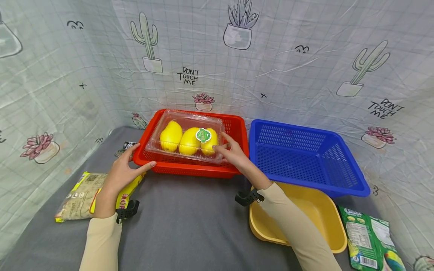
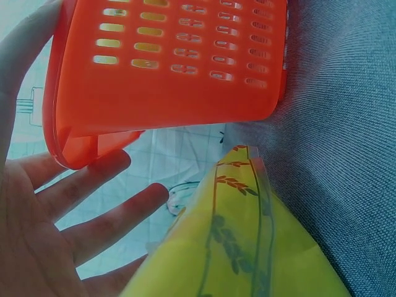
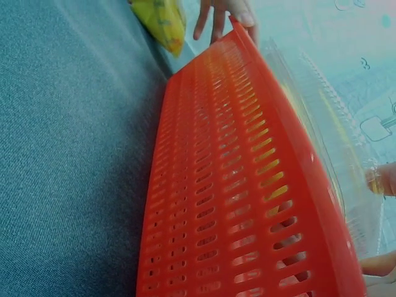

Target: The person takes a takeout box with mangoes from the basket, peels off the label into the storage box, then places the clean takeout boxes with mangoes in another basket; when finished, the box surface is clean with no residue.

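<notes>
Your right hand [image 1: 234, 152] pinches the right end of the clear container [image 1: 203, 122], thumb on top; the container, holding three yellow fruits [image 1: 190, 142], sits in the red basket [image 1: 196, 169], its upper part above the rim. Your left hand [image 1: 123, 174] has its fingers extended and spread, touching the red basket's near left corner, just beside the yellow-edged bag [image 1: 81, 195]. To your right, the blue basket [image 1: 288, 160] stands beside the red one, with the yellow bin [image 1: 318, 210] nearer you and the green packet [image 1: 366, 237] beyond it.
</notes>
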